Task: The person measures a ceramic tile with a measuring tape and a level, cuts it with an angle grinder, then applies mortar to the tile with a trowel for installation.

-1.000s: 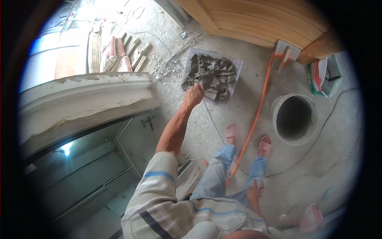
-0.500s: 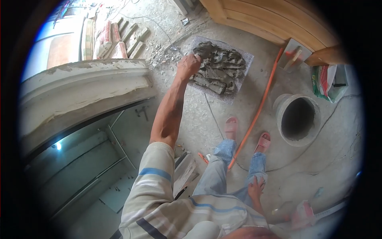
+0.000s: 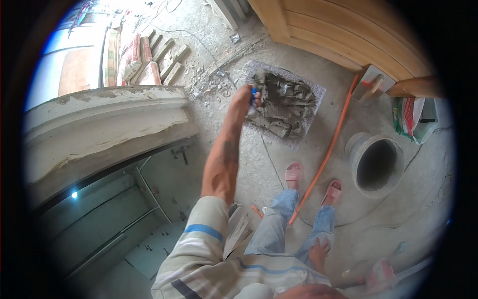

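My left hand reaches out at the near edge of a speckled board, closed around the blue handle of a tool. The tool's far end is blurred, and its shape cannot be made out. Thick grey wet mortar lies in ridges over the board, with a smoother hollow near its middle. My right hand rests on my right leg at the knee, its fingers spread and holding nothing.
An orange hose runs between the board and a round grey bucket. Wooden panelling stands at the upper right, beside a flat metal-coloured tool and an open bag. A plastered ledge borders a recess at left.
My left hand has turned, bringing the blue handle into sight. The mortar now has a smoother hollow near its middle. The whole view has shifted slightly.
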`<state>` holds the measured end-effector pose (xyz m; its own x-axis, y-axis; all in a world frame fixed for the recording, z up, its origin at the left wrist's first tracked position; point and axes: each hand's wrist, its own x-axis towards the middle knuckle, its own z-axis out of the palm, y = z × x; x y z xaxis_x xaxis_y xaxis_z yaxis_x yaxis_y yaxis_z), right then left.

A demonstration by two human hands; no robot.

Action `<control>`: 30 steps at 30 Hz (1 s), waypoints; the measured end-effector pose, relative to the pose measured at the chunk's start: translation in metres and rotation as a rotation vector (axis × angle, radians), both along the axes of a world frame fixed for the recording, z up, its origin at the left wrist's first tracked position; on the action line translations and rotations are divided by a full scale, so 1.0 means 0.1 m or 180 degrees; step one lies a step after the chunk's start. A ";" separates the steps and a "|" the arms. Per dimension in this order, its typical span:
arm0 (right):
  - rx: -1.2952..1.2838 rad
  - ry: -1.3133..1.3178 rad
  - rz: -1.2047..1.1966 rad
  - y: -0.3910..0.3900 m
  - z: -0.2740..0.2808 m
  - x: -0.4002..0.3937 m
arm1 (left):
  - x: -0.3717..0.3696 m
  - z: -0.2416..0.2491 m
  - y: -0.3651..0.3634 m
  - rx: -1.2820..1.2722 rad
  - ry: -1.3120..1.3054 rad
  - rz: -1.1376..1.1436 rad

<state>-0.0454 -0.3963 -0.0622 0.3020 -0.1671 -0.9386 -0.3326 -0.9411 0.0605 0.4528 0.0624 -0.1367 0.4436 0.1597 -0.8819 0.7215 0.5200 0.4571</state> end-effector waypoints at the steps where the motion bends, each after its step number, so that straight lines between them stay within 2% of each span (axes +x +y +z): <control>1: 0.0001 -0.0014 0.0019 0.04 0.01 0.04 | 0.04 -0.08 -0.06 -0.0270 0.0130 0.0299; 2: -0.0037 0.0080 -0.0033 0.05 0.04 0.10 | 0.01 -0.05 -0.14 -0.0296 0.0106 0.0310; 4: -0.0094 0.0189 -0.0122 0.05 0.08 0.14 | -0.18 0.11 -0.36 0.0708 -0.0538 -0.1390; 5: -0.0050 0.0130 -0.0114 0.04 0.08 0.13 | -0.28 0.22 -0.35 0.0717 -0.0511 -0.1401; 7: -0.0009 0.0042 -0.0130 0.05 0.09 0.14 | -0.33 0.42 -0.26 0.1899 -0.1116 -0.3578; 8: -0.0019 0.0030 -0.0135 0.05 0.11 0.15 | -0.31 0.45 -0.29 0.1991 -0.0703 -0.3125; 9: -0.0030 0.0014 -0.0140 0.06 0.11 0.16 | -0.25 0.47 -0.31 0.1982 -0.0737 -0.3150; 11: -0.0037 -0.0003 -0.0103 0.06 0.13 0.18 | -0.24 0.55 -0.33 0.1726 -0.0711 -0.2413; 12: -0.0015 -0.0031 -0.0039 0.05 0.13 0.19 | -0.27 0.30 -0.35 0.1530 -0.0555 -0.1868; 13: -0.0013 -0.0059 -0.0039 0.05 0.11 0.22 | -0.34 0.11 -0.33 0.1541 -0.0581 -0.1862; 15: -0.0020 -0.0085 -0.0060 0.05 0.14 0.20 | -0.54 -0.04 -0.42 0.1332 -0.0649 -0.2729; 17: -0.0063 -0.0212 0.0031 0.03 0.18 0.16 | -0.67 0.10 -0.49 0.1116 -0.0549 -0.2502; 19: -0.0106 -0.0390 0.0104 0.05 0.17 0.25 | -0.61 0.32 -0.64 0.0948 -0.0461 -0.1860; 21: -0.0090 -0.0312 -0.0007 0.08 0.24 0.36 | -0.59 0.14 -0.80 0.1056 -0.0786 -0.1821; 23: -0.0117 -0.0349 0.0076 0.10 0.22 0.38 | -0.47 -0.01 -1.09 0.0018 0.0110 -0.0305; 25: -0.0158 -0.0350 0.0168 0.09 0.25 0.40 | -0.44 0.09 -1.28 -0.0187 0.0081 -0.0238; 27: -0.0177 -0.0347 0.0152 0.13 0.28 0.44 | -0.43 0.28 -1.39 0.0264 -0.0170 -0.0914; 28: -0.0188 -0.0364 0.0166 0.14 0.27 0.46 | -0.43 0.29 -1.47 0.0027 -0.0046 -0.0263; 30: -0.0221 -0.0249 0.0174 0.16 0.26 0.46 | -0.38 0.24 -1.61 0.0063 -0.0038 -0.0279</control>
